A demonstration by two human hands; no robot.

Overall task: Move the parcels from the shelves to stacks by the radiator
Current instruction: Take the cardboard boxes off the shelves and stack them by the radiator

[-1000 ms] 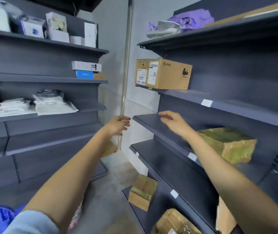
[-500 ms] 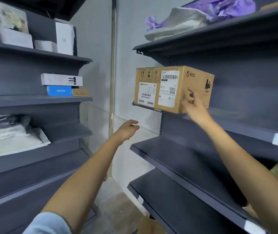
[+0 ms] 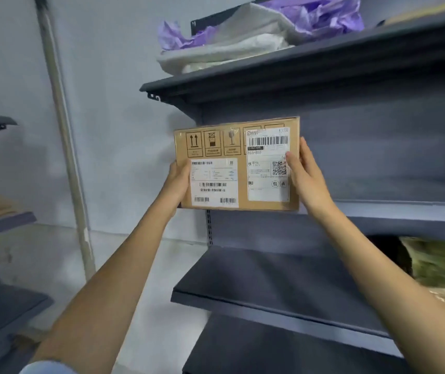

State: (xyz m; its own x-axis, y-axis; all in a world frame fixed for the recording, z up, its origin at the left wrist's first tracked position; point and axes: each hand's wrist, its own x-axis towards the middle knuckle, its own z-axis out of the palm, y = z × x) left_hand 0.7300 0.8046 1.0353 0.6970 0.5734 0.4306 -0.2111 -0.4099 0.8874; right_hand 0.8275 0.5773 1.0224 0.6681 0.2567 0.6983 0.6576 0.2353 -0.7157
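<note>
A: Both hands up on the brown rectangular cardboard parcel with white shipping labels [image 3: 237, 164], at the front edge of the dark grey metal shelf [image 3: 378, 211]. Left hand [image 3: 178, 182] wraps the left edge, fingers hidden behind; right hand [image 3: 305, 174] clasps the right edge, thumb across the label.

B: Whether it's resting on the shelf, I can't tell. How will it handle?

A: Stiff, square-sided board, probably light enough to clamp side to side. Fragile and this-way-up marks sit above the grip.

B: So keep it level, and I'd slide one palm beneath the base.
</note>
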